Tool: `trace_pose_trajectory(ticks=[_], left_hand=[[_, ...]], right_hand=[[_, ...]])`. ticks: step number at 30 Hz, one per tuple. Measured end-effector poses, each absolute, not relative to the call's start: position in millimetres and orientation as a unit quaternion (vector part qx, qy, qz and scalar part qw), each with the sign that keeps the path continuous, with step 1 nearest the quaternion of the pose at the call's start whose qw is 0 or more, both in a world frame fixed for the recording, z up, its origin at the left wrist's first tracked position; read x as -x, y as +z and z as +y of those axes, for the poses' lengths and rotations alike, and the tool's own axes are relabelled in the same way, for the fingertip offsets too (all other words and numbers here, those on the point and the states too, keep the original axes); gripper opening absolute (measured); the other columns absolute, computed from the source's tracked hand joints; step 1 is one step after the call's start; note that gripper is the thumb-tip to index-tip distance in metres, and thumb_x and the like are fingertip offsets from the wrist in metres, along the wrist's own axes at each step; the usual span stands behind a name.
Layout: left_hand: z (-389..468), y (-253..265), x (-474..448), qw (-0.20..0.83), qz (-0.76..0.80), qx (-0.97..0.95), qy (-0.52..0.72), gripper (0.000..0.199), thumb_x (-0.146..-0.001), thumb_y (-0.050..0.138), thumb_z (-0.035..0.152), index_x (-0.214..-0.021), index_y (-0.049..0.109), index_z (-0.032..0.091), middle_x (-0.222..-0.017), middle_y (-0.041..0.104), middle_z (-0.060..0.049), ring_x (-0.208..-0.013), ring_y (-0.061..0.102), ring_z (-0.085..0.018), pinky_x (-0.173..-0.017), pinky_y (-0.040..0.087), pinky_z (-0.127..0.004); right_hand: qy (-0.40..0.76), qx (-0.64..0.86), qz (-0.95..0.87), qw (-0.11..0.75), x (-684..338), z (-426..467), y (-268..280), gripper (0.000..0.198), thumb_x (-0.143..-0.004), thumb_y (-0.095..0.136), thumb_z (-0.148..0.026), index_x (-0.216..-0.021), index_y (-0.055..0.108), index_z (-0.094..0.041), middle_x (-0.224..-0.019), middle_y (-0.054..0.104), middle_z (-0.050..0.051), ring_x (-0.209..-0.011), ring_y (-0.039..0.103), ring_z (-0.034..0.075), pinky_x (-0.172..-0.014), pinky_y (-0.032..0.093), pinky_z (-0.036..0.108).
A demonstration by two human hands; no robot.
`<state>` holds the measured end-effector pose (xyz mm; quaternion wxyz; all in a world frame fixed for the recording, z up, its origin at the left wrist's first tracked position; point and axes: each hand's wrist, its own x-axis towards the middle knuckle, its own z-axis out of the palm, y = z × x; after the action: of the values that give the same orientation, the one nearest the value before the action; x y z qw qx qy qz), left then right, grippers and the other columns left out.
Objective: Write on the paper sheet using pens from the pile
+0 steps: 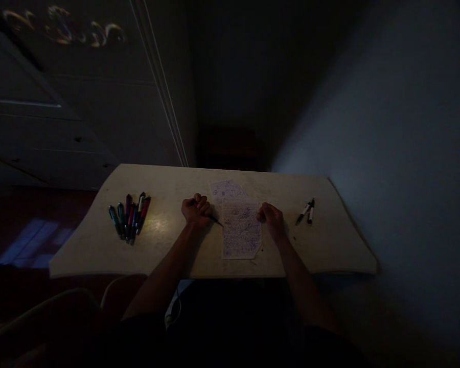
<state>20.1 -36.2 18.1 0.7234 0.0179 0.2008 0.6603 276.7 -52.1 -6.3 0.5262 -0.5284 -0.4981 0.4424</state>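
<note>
My left hand (pixel 198 210) is closed around a dark pen (pixel 216 221), whose tip points down and right to the left edge of a sheet of paper (pixel 241 230). That sheet is covered in dense purple-blue ink marks, and its lower right corner looks cut or folded. Beneath its top edge lies a second marked sheet (pixel 228 189), partly hidden. On the right edge of the upper sheet my right hand (pixel 271 217) rests with curled fingers. Whether those fingers pinch the paper or something small is too dark to make out.
Several coloured pens (pixel 129 217) lie in a group on the left of the white table (pixel 168 255). Two white-and-dark pens (pixel 307 212) lie at the right. A wall (pixel 406 179) borders the right side, and a cabinet (pixel 99 92) stands behind at the left. The room is dim.
</note>
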Motion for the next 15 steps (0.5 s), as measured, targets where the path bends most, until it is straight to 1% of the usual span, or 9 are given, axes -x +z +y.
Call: trace_pose_trajectory(ticks=[3, 6, 10, 15], left_hand=[[-35.2, 16.7, -19.6, 0.723, 0.204, -0.018, 0.660, 0.025, -0.082, 0.039, 0.031, -0.060, 0.042, 0.018, -0.049, 0.026, 0.006, -0.032, 0.019, -0.006, -0.035, 0.008, -0.020], [-34.1, 14.3, -18.6, 0.722, 0.210, -0.018, 0.659, 0.024, -0.082, 0.038, 0.029, -0.061, 0.042, 0.018, -0.048, 0.025, 0.007, -0.032, 0.017, -0.006, -0.035, 0.009, -0.020], [-33.9, 13.4, -17.6, 0.725, 0.201, -0.015, 0.659, 0.023, -0.083, 0.040, 0.029, -0.064, 0.044, 0.019, -0.049, 0.026, 0.007, -0.033, 0.020, -0.006, -0.034, 0.012, -0.020], [-34.3, 13.7, -17.8, 0.730, 0.197, -0.015, 0.654, 0.021, -0.084, 0.038, 0.028, -0.066, 0.046, 0.018, -0.049, 0.024, 0.007, -0.032, 0.018, -0.006, -0.034, 0.010, -0.020]], right_hand=[[0.442, 0.530, -0.497, 0.526, -277.4, -52.6, -5.8, 0.051, -0.080, 0.060, -0.067, -0.063, 0.056, -0.020, -0.057, 0.053, -0.002, -0.053, 0.052, 0.012, -0.053, 0.044, 0.024], [0.439, 0.537, -0.494, 0.524, -278.1, -53.3, -6.0, 0.051, -0.081, 0.059, -0.067, -0.064, 0.057, -0.020, -0.057, 0.054, -0.001, -0.053, 0.053, 0.012, -0.054, 0.044, 0.024], [0.429, 0.542, -0.505, 0.517, -278.1, -54.4, -4.2, 0.050, -0.083, 0.058, -0.066, -0.064, 0.056, -0.020, -0.057, 0.055, -0.001, -0.054, 0.053, 0.012, -0.055, 0.044, 0.024], [0.432, 0.541, -0.500, 0.521, -277.8, -54.9, -3.6, 0.051, -0.082, 0.059, -0.068, -0.065, 0.056, -0.020, -0.057, 0.055, -0.001, -0.054, 0.052, 0.013, -0.054, 0.045, 0.025]])
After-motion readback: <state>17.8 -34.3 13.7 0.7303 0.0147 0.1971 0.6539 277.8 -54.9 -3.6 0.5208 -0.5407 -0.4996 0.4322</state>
